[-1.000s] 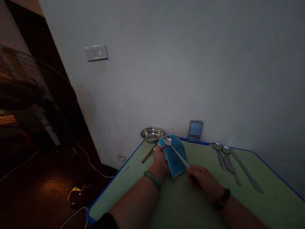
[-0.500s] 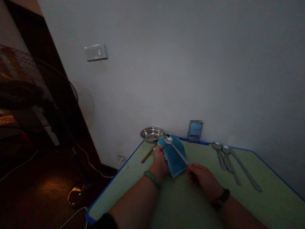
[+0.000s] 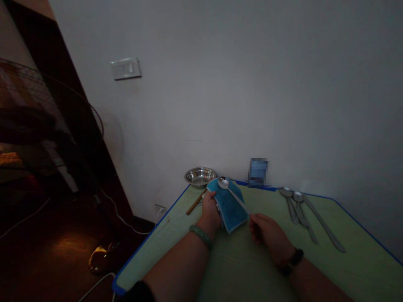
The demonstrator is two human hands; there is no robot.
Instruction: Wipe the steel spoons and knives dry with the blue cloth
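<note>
My left hand [image 3: 210,211] grips a folded blue cloth [image 3: 231,206] at its left edge, above the green table [image 3: 239,268]. A metal spoon [image 3: 231,193] lies across the cloth, bowl at the far end near the wall. My right hand [image 3: 267,235] pinches the end of the spoon's handle, fingers closed. A green bangle is on my left wrist and a dark band on my right.
A steel bowl [image 3: 200,176] sits at the table's far left corner, with a wooden stick [image 3: 196,202] beside it. Several spoons [image 3: 304,212] lie at the far right. A blurred blue item [image 3: 258,172] stands against the wall. A fan [image 3: 44,138] and cables are on the floor at left.
The spoon has slid a little further up the cloth toward the wall, and my right hand followed slightly. The left hand keeps its hold on the cloth.
</note>
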